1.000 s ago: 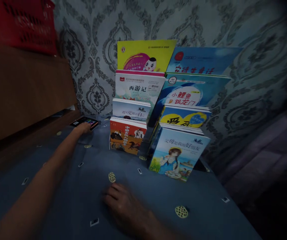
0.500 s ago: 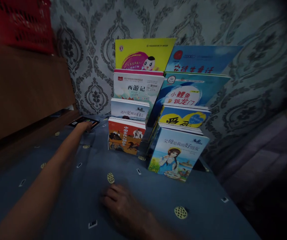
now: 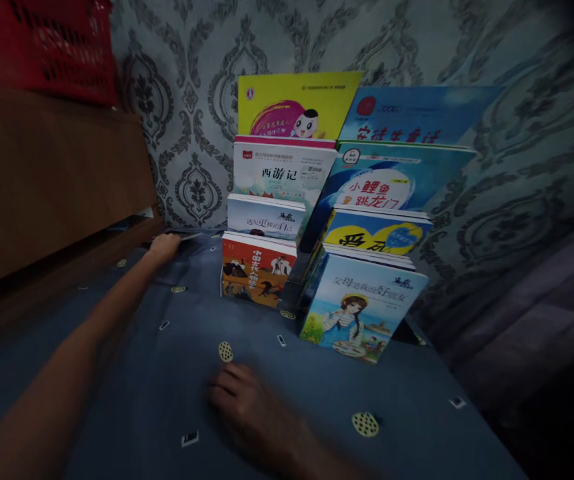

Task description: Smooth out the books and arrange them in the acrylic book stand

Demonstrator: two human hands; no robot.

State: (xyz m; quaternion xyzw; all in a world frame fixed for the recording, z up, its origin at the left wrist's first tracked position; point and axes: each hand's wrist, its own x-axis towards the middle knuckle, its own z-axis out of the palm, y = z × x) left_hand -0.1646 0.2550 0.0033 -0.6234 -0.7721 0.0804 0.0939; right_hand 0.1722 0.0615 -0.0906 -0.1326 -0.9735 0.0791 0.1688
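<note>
My left hand (image 3: 163,247) reaches far out to the back left, its fingers closed on a thin dark book (image 3: 185,236) that shows edge-on just above the blue cloth (image 3: 131,373). My right hand (image 3: 251,413) rests palm down on the cloth near the front, fingers loosely curled, with nothing in it. Right of the left hand a tiered book rack (image 3: 291,293) holds several children's books, the orange one (image 3: 254,268) nearest the hand and a blue one with a drawn girl (image 3: 361,303) in front at right.
A brown wooden headboard (image 3: 51,187) runs along the left, with a red crate (image 3: 41,47) on top. Patterned grey wallpaper (image 3: 191,100) stands behind the rack. At right the cloth-covered surface ends at a dark drop (image 3: 517,373).
The dark book lay flat under my left hand before; now its near side is raised, so it shows edge-on. My right hand has stayed in place.
</note>
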